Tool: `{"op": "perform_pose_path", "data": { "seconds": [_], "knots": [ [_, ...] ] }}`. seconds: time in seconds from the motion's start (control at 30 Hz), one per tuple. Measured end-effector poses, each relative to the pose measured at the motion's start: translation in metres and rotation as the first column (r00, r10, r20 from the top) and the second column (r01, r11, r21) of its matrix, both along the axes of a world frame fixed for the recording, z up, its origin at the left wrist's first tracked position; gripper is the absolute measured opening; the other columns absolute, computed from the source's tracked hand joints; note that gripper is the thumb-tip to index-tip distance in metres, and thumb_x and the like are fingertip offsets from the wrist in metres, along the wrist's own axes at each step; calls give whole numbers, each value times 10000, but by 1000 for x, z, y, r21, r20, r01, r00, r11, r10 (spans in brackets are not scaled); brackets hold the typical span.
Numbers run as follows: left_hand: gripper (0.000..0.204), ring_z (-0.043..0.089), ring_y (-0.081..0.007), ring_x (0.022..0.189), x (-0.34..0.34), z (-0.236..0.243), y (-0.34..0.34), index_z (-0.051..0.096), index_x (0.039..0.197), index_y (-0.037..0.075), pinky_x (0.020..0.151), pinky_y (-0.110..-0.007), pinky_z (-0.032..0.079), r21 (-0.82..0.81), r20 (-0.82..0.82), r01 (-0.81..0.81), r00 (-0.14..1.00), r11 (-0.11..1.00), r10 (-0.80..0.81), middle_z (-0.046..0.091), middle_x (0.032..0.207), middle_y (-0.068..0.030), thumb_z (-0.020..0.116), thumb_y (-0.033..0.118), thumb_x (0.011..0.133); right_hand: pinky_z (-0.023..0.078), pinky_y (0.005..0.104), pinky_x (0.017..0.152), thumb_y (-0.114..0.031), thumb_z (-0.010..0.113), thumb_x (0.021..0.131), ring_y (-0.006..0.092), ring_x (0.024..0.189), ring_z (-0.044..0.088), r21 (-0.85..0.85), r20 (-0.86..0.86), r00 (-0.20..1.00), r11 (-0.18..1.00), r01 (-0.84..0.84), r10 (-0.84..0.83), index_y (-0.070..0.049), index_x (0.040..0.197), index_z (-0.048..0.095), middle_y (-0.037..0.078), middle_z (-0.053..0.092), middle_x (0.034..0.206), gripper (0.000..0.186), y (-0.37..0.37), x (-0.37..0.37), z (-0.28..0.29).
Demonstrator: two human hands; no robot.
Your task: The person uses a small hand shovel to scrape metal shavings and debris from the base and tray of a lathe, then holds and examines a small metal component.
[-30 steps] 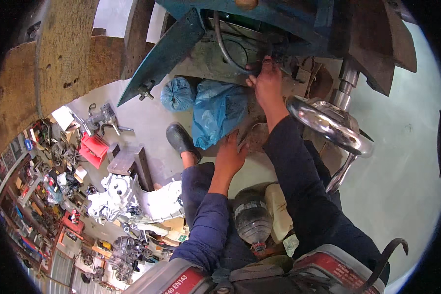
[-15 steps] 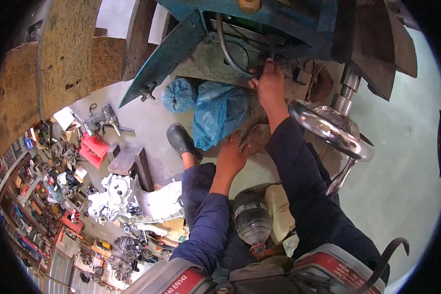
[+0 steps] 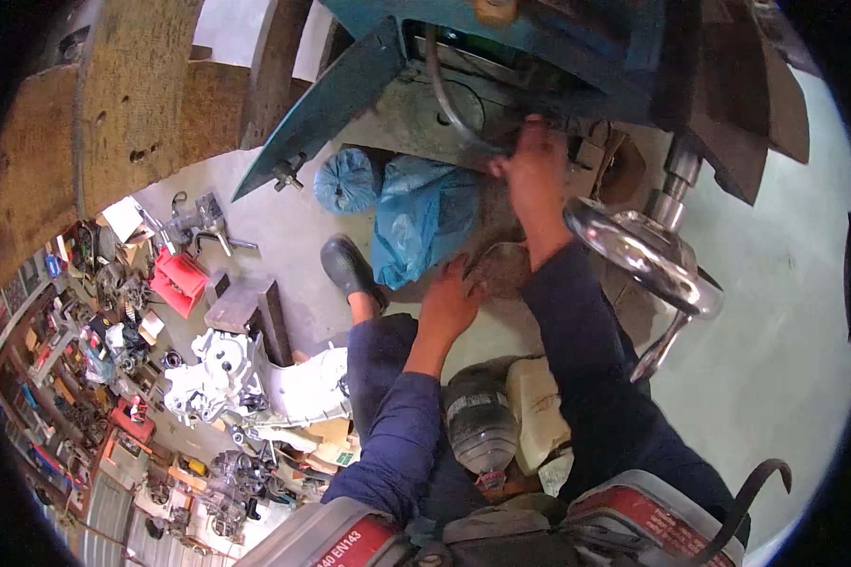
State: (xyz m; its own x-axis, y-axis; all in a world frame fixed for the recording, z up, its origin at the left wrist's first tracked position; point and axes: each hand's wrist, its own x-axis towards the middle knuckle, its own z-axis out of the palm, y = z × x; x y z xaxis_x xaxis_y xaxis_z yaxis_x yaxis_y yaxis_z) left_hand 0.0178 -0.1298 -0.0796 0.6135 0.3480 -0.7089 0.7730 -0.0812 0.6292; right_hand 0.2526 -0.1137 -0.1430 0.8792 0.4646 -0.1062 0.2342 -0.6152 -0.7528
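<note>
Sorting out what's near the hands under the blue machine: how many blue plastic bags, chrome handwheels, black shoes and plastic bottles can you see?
Blue plastic bags: 2, a small tied one and a larger one
Chrome handwheel: 1
Black shoe: 1
Plastic bottle: 1
Total: 5

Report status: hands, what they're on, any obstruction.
Right hand up inside blue machine, grip hidden. Left hand resting on brown pad. Chrome handwheel close beside right forearm.
</note>
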Motion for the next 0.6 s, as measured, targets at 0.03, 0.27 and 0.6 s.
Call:
{"op": "perform_pose_path", "data": {
  "seconds": [0.03, 0.27, 0.6],
  "knots": [
    [602, 498, -469, 1249, -11, 0, 1, 431, 1419, 38, 1002, -522, 449, 48, -36, 19, 999, 999, -17, 486, 1398, -279, 614, 336, 928, 436, 380, 512, -345, 429, 1048, 195, 628, 537, 229, -412, 901, 941, 249, -138, 11, 1045, 546, 114, 567, 824, 374, 22, -10, 43],
    [585, 499, -461, 1237, -7, 14, -8, 464, 1382, -14, 1009, -508, 440, 76, 67, 84, 994, 994, -89, 488, 1375, -299, 615, 311, 920, 424, 378, 500, -369, 421, 1044, 186, 550, 498, -109, 98, 991, 991, -75, 86, 8, 1043, 550, 94, 521, 728, 399, -13, 9, 6],
    [548, 574, -487, 1072, -11, -3, -9, 490, 1302, -38, 896, -541, 487, 153, 135, -17, 991, 988, -4, 551, 1242, -310, 635, 311, 905, 397, 368, 492, -400, 446, 1039, 190, 520, 448, 193, -669, 713, 878, 437, -208, -5, 976, 512, 79, 477, 702, 405, 21, -2, 73]
  ]
}}
